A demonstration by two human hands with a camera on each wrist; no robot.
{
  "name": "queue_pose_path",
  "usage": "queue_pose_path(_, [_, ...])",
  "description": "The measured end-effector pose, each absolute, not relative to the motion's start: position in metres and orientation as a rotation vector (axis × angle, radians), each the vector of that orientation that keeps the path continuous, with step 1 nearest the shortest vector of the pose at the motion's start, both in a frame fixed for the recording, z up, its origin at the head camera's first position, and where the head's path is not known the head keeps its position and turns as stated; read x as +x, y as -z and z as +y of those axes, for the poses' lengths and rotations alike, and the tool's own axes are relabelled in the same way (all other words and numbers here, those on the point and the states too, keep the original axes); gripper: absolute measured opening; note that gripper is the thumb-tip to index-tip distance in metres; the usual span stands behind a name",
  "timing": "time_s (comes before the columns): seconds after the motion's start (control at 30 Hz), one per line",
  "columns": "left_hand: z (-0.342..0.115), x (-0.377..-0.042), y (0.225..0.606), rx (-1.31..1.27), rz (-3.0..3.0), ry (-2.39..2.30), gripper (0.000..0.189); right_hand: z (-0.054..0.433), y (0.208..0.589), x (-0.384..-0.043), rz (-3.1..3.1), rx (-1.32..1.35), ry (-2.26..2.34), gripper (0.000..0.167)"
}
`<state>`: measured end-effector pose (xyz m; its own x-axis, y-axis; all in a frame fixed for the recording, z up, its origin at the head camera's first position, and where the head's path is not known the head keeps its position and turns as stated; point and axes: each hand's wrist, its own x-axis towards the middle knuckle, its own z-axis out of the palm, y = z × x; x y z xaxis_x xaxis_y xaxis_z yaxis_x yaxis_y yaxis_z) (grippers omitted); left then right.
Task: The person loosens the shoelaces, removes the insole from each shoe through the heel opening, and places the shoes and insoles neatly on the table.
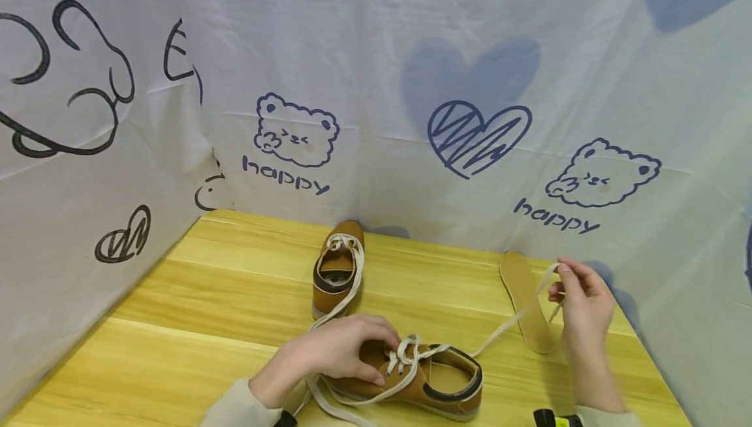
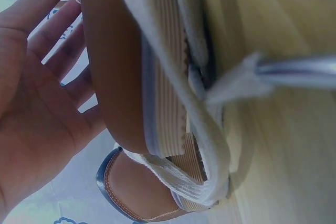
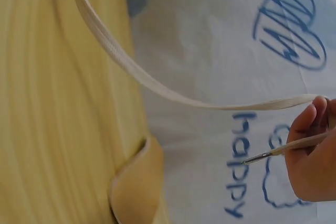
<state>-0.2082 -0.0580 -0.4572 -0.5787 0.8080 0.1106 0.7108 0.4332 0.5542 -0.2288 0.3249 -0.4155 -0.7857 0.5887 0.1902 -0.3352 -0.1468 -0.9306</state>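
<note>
Nearest lies a brown shoe point(image 1: 414, 397), toe gripped by the left hand point(image 1: 346, 348); beyond its heel, fingers of the right hand point(image 1: 589, 303) pinch its lace point(image 3: 152, 86) — likely light, limp, best held near the metal tip point(image 3: 256, 158).

On table point(image 1: 205, 296): front shoe point(image 1: 416, 393); rear shoe point(image 1: 337, 264) behind-left, insole point(image 1: 523, 293) behind-right.

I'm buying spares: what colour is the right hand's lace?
Cream lace, clearest in the right wrist view.

brown shoes point(image 1: 414, 392), off-white laces point(image 3: 168, 94); tan insole point(image 1: 519, 283); yellow wood-grain table point(image 1: 235, 283); white cloth point(image 1: 382, 172), blue hearts point(image 1: 452, 84)
</note>
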Motion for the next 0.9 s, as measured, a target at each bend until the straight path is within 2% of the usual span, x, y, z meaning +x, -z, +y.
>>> queue_pose_path(0.2, [-0.058, -0.208, 0.456, 1.339, 2.513, -0.844, 0.042, 0.296, 0.428, -0.232, -1.769, -0.213, -1.957, 0.014])
queue_pose_path(0.47, [-0.057, -0.208, 0.458, 1.343, 2.516, -0.847, 0.042, 0.265, 0.446, -0.232, -2.200, -0.026, -1.853, 0.026])
queue_pose_path(0.73, [-0.057, -0.208, 0.457, 1.352, 2.511, -0.853, 0.041, 0.253, 0.463, -0.230, -2.524, 0.270, -1.724, 0.026])
queue_pose_path(0.9, [-0.057, -0.208, 0.457, 1.363, 2.510, -0.857, 0.041, 0.256, 0.466, -0.231, -2.701, 0.392, -1.621, 0.032])
